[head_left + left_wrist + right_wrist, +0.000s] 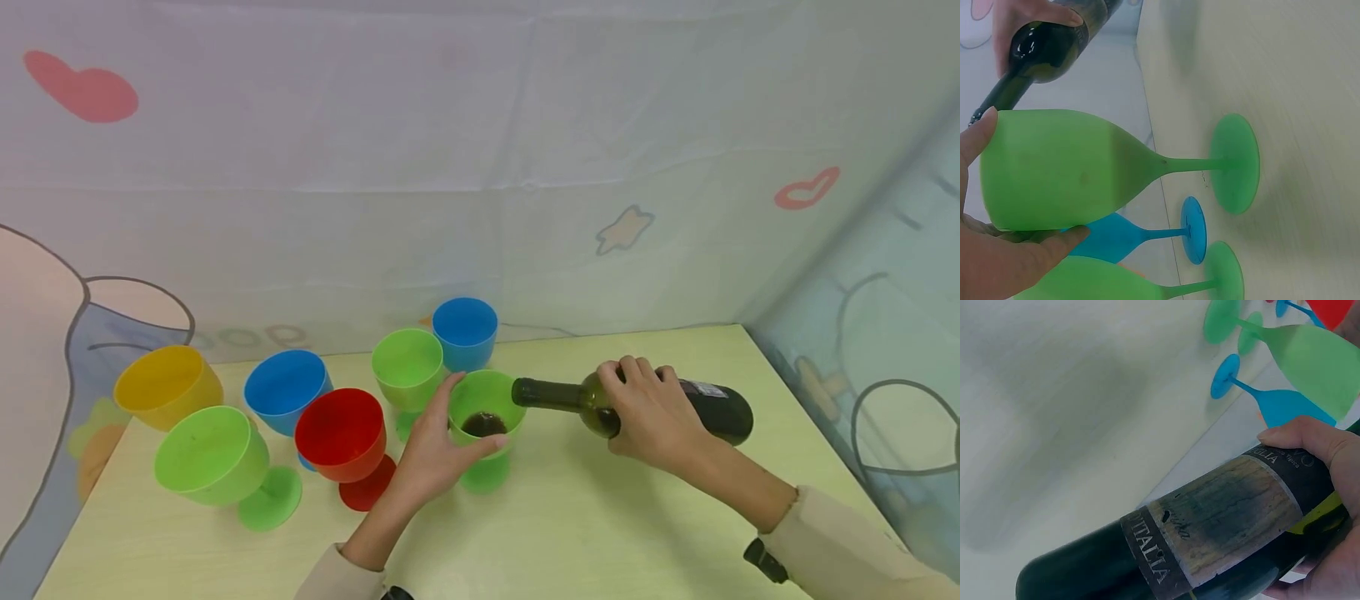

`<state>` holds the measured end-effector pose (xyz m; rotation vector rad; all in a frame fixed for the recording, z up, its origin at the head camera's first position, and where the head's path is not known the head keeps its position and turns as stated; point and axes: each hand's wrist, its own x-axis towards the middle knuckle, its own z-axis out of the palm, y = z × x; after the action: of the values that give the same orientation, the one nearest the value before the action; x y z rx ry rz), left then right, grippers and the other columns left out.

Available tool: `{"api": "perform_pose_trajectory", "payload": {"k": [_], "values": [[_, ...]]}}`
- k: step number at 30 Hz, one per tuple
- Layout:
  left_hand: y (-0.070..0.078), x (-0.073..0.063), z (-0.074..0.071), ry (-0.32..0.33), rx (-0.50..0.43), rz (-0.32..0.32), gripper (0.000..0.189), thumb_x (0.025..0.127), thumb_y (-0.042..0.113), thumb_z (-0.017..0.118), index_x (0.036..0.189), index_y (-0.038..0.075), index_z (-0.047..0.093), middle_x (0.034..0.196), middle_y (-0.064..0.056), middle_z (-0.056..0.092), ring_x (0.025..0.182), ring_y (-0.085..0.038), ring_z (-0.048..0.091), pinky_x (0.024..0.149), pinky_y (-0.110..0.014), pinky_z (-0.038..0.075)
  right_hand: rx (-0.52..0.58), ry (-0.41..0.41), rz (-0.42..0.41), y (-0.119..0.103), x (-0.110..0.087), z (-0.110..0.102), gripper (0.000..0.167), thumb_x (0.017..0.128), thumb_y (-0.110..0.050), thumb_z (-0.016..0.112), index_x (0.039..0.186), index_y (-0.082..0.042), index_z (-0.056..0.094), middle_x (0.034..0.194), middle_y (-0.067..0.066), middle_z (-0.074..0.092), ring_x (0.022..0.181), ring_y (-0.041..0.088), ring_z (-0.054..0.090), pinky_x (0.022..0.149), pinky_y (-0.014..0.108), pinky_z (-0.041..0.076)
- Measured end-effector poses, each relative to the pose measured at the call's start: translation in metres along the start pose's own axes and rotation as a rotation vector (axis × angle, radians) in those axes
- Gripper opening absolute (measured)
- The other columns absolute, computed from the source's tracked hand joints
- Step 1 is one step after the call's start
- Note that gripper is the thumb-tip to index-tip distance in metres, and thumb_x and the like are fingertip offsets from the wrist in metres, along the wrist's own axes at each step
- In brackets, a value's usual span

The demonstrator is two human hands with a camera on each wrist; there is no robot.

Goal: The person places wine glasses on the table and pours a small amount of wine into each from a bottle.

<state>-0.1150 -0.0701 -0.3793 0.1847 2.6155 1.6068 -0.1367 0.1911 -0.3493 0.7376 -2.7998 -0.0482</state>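
My right hand (648,417) grips a dark green wine bottle (708,408) around its body and shoulder. The bottle lies nearly level, its mouth right at the rim of a green goblet (487,479). Dark liquid (483,424) sits in the bottom of that goblet's bowl. My left hand (431,450) holds the bowl between thumb and fingers from the left side. In the left wrist view the green goblet (1066,169) stands on its foot, a darker band showing low in the bowl. A printed label (1222,519) covers the bottle's side in the right wrist view.
Left of the held goblet are another green goblet (408,367), a red one (341,433), a blue one (285,392), a green one (213,458) and a yellow one (168,387). A blue goblet (465,333) stands just behind. White printed cloth (337,167) hangs at the table's back.
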Motion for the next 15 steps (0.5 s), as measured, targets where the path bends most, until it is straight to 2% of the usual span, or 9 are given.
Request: {"api": "perform_pose_trajectory", "payload": {"k": [3,8,12,15], "values": [[0.0,0.0,0.0,0.002,-0.001,-0.001,0.087,0.073,0.036,0.075,0.141,0.011,0.029,0.141,-0.011,0.036,0.126,-0.035,0.034,0.093,-0.058,0.035,0.072,0.011,0.042,0.004,-0.001,-0.002,0.06,0.053,-0.02,0.079,0.098,-0.002,0.044,0.089,0.016,0.05,0.082,0.032,0.05,0.068,0.051,0.042],[0.0,0.0,0.0,0.003,-0.002,-0.004,0.087,0.072,0.035,0.076,0.141,0.011,0.029,0.14,-0.011,0.036,0.125,-0.034,0.034,0.094,-0.058,0.035,0.209,0.044,0.133,0.012,-0.006,-0.005,0.055,0.055,-0.021,0.077,0.093,-0.001,0.043,0.086,0.014,0.049,0.076,0.028,0.047,0.063,0.045,0.04],[0.0,0.0,0.0,0.006,-0.007,0.001,0.087,0.073,0.035,0.076,0.141,0.011,0.029,0.141,-0.011,0.036,0.126,-0.034,0.034,0.094,-0.058,0.034,0.395,0.09,0.228,0.021,-0.013,-0.007,0.056,0.059,-0.019,0.077,0.097,0.003,0.042,0.086,0.014,0.048,0.073,0.026,0.047,0.059,0.039,0.041],[0.0,0.0,0.001,0.009,-0.009,0.009,0.087,0.073,0.035,0.076,0.141,0.011,0.029,0.141,-0.011,0.036,0.126,-0.034,0.034,0.095,-0.058,0.034,0.534,0.143,0.308,0.029,-0.02,-0.007,0.061,0.062,-0.016,0.078,0.104,0.007,0.041,0.09,0.017,0.05,0.076,0.03,0.051,0.062,0.042,0.045]]}}
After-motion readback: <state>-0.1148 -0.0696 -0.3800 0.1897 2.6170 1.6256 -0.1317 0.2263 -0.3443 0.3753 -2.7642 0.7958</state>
